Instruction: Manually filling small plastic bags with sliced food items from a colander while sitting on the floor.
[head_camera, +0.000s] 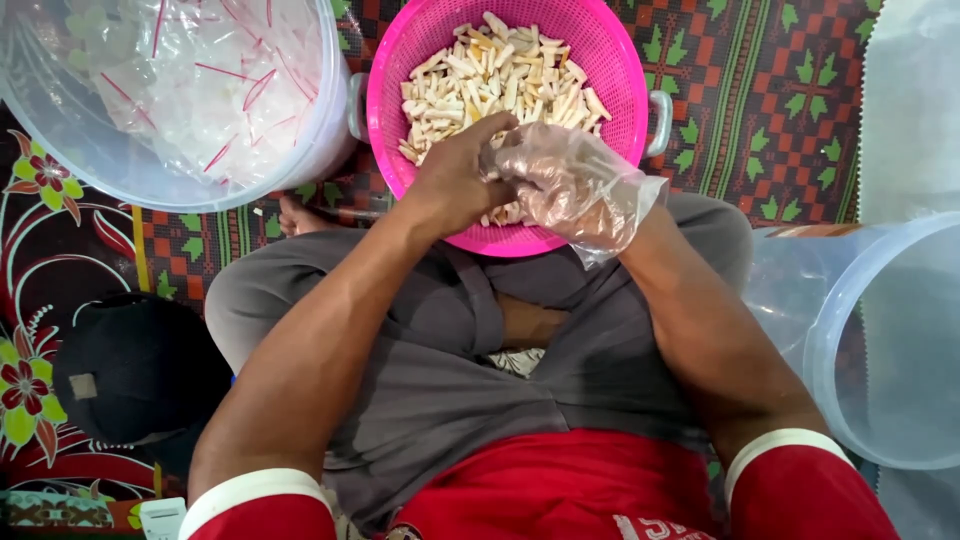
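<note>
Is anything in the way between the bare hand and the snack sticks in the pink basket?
Nothing visible. The left hand hangs right over the pale sticks in the pink basket. The right hand, wrapped in a clear plastic bag, sits beside it, not between.

A patterned woven mat (780, 90) covers the floor, red and green with flowers at one side. On it rest a pink colander (400, 60) of pale sticks, two clear plastic tubs (60, 130) (880, 350), and a dark cap (140, 365)
</note>
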